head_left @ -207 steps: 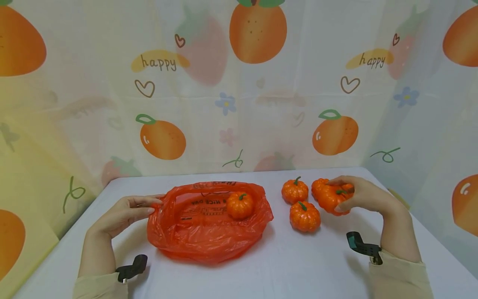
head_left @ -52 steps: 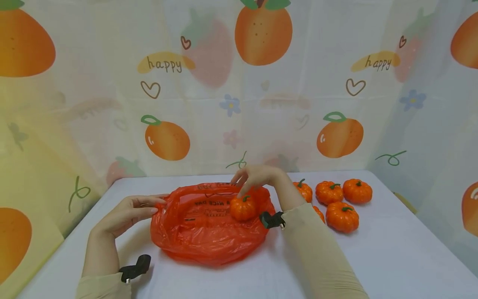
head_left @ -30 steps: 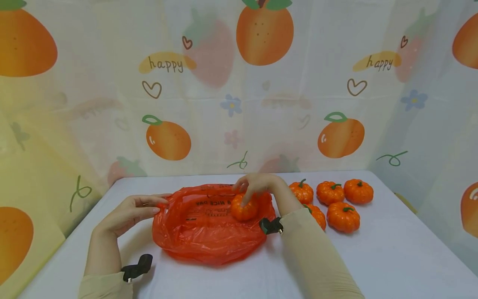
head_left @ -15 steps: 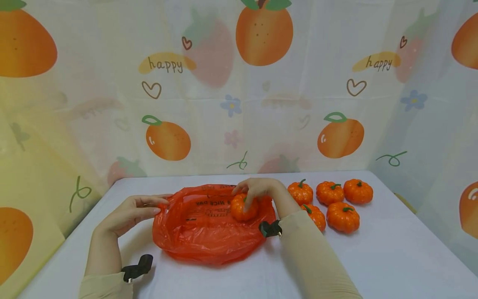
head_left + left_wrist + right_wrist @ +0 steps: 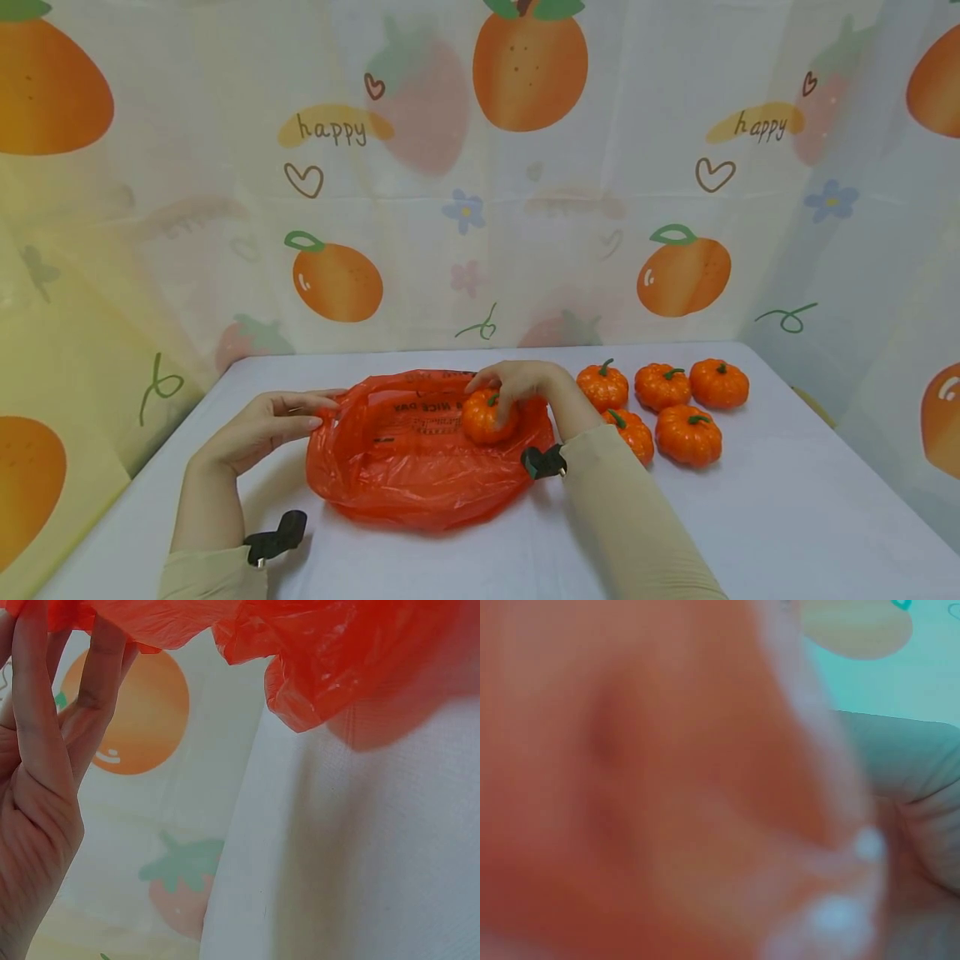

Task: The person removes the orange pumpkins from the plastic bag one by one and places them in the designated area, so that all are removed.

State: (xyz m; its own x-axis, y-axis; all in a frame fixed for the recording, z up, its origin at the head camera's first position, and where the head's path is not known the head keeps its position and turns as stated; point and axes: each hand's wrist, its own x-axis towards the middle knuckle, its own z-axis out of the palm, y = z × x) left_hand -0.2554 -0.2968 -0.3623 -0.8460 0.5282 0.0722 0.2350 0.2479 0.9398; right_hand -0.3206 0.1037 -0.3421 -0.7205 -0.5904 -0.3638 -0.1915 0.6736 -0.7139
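A red plastic bag (image 5: 416,492) with dark print lies spread on the table, its mouth facing up. My left hand (image 5: 255,429) pinches the bag's left rim between thumb and fingers; the left wrist view shows those fingers (image 5: 45,697) raised against the plastic. Inside the bag, towards its right side, sits a small orange toy pumpkin (image 5: 480,417) with a green stem. My right hand (image 5: 521,380) reaches over the right rim and grips this pumpkin, thumb on the near side and fingers behind. Blurred red plastic (image 5: 667,780) fills most of the right wrist view.
Several more toy pumpkins stand right of the bag, among them a front one (image 5: 688,436) and a back right one (image 5: 719,384). My right sleeve (image 5: 633,521) partly covers another pumpkin (image 5: 632,437). A fruit-print curtain (image 5: 525,275) hangs behind the white table (image 5: 810,517).
Earlier my right hand held a pumpkin in the group at right; that group has since grown. The hand has come to the bag and lowered onto the pumpkin inside. The left hand stays at the rim.
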